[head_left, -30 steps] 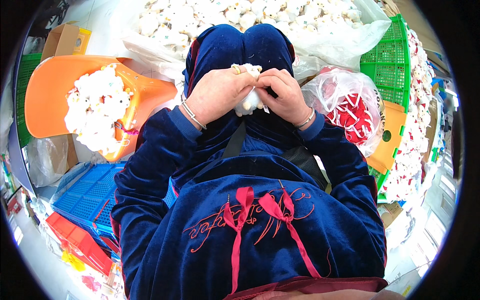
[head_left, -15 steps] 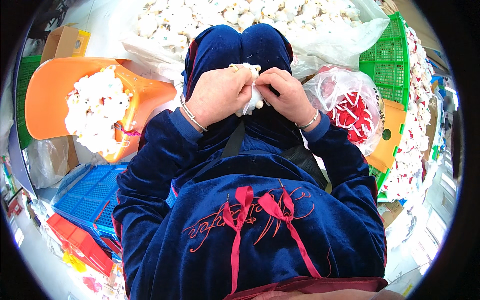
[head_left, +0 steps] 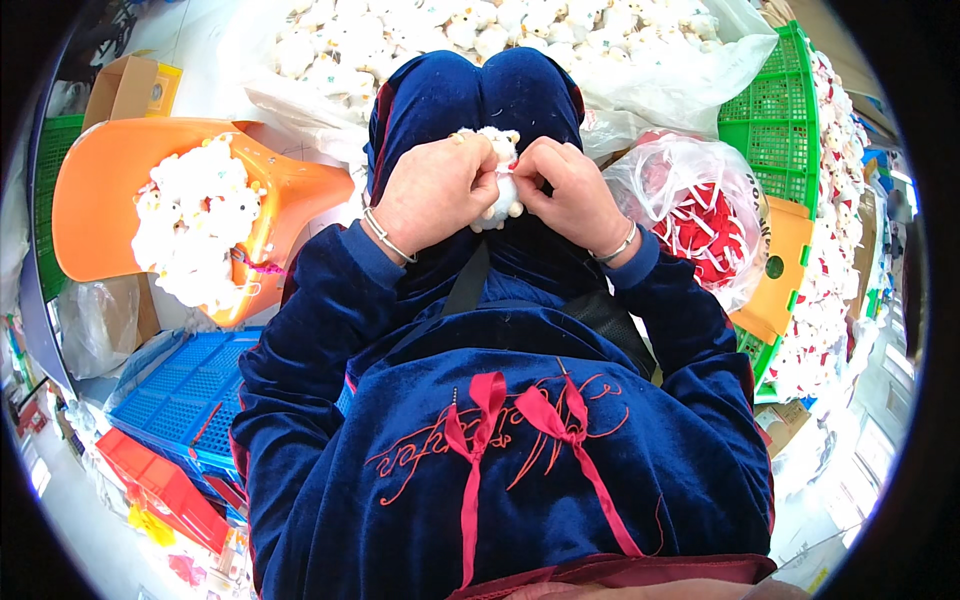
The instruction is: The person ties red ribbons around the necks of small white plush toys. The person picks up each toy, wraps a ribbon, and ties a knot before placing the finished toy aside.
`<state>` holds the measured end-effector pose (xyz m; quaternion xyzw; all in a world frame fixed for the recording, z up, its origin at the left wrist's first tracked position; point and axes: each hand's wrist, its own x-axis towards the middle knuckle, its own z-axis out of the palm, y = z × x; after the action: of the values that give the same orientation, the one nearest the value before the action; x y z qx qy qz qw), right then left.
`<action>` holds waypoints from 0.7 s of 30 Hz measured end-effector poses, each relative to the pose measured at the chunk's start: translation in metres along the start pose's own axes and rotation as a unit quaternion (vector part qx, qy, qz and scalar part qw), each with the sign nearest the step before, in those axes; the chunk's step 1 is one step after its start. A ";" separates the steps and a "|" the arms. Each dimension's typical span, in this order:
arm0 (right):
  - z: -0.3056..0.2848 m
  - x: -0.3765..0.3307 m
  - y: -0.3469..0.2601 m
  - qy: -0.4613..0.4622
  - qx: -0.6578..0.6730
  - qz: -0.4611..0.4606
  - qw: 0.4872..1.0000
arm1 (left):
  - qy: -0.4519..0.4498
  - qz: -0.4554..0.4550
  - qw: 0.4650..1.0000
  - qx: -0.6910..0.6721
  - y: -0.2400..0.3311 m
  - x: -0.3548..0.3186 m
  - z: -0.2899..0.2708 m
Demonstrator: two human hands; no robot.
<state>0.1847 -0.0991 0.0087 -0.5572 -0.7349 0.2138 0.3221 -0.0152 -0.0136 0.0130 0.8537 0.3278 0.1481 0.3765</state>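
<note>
A small white plush toy (head_left: 494, 208) lies belly-up on my lap between my thighs, its head away from me and a bit of red at its neck. From the left, my left hand (head_left: 437, 192) is closed in a pinch at the toy's neck and side, its fingertips partly hidden. My right hand (head_left: 572, 192) pinches at the other side of the neck. What is between its thumb and forefinger is too small to make out. To the right, a clear plastic bag (head_left: 640, 178) holds red cloth pieces (head_left: 705, 238) with white ties.
An orange chair (head_left: 95, 205) at my left bears a heap of white plush toys (head_left: 195, 220). More toys (head_left: 400, 40) fill a plastic sheet beyond my knees. Green crates (head_left: 765, 150) stand at right, blue (head_left: 180, 385) and red crates (head_left: 160, 490) at lower left.
My hands have moved slightly apart at the toy's neck, and more of its face and belly shows. A bit of red at the neck is now visible.
</note>
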 end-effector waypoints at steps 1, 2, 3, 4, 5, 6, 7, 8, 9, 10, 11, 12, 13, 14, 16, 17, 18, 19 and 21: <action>0.000 0.001 0.000 -0.009 -0.005 0.003 1.000 | 0.007 -0.005 1.000 -0.014 -0.001 0.000 0.000; 0.000 0.000 0.001 -0.010 -0.002 0.005 1.000 | 0.013 -0.011 0.999 -0.028 -0.002 0.000 -0.001; 0.000 -0.002 0.003 -0.011 0.000 0.007 1.000 | 0.015 -0.004 1.000 -0.026 -0.003 0.000 -0.001; 0.000 -0.003 0.004 -0.012 0.002 0.009 1.000 | 0.016 0.002 1.000 -0.024 -0.005 0.000 -0.001; 0.001 0.000 0.004 -0.013 0.007 0.009 1.000 | 0.018 0.009 1.000 -0.022 -0.006 -0.001 -0.001; 0.002 0.005 0.002 -0.015 0.011 0.009 1.000 | 0.017 0.008 0.999 -0.036 -0.008 -0.001 -0.001; 0.002 0.009 0.000 -0.016 0.016 0.009 1.000 | 0.015 0.007 0.999 -0.049 -0.010 0.000 0.000; -0.001 0.008 -0.004 -0.018 0.037 0.032 0.999 | 0.014 0.006 0.998 -0.062 -0.010 0.000 0.000; -0.003 0.008 -0.009 -0.022 0.058 0.054 0.997 | 0.015 0.008 0.998 -0.068 -0.010 -0.001 -0.001; -0.004 0.008 -0.012 -0.025 0.079 0.077 0.994 | 0.016 0.009 0.997 -0.074 -0.010 -0.002 -0.001; -0.004 0.010 -0.013 -0.024 0.066 0.062 0.996 | 0.017 0.010 0.997 -0.079 -0.009 -0.003 -0.001; -0.004 0.011 -0.013 -0.022 0.054 0.049 0.997 | 0.010 0.003 0.996 -0.086 -0.009 -0.003 -0.001; -0.003 0.011 -0.013 -0.020 0.042 0.035 0.998 | 0.010 0.001 0.996 -0.084 -0.008 -0.004 0.000; -0.002 0.011 -0.011 -0.018 0.031 0.030 0.999 | 0.010 -0.001 0.997 -0.083 -0.008 -0.004 0.000; 0.002 0.010 -0.006 -0.011 0.007 0.017 1.000 | 0.008 0.001 0.997 -0.081 -0.008 -0.004 -0.001; 0.003 0.010 -0.006 -0.013 0.004 0.023 1.000 | 0.005 0.003 0.997 -0.080 -0.007 -0.004 -0.001; 0.003 0.009 -0.006 -0.016 0.000 0.028 0.999 | 0.002 0.006 0.997 -0.079 -0.007 -0.005 -0.001; 0.004 0.009 -0.005 -0.018 -0.003 0.034 0.999 | 0.003 0.010 0.997 -0.079 -0.007 -0.004 -0.001; 0.005 0.007 -0.003 -0.011 -0.009 0.026 1.000 | 0.004 0.016 0.997 -0.077 -0.009 -0.005 0.000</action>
<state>0.1775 -0.0928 0.0092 -0.5767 -0.7256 0.2217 0.3029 -0.0229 -0.0121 0.0065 0.8266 0.3031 0.1823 0.4377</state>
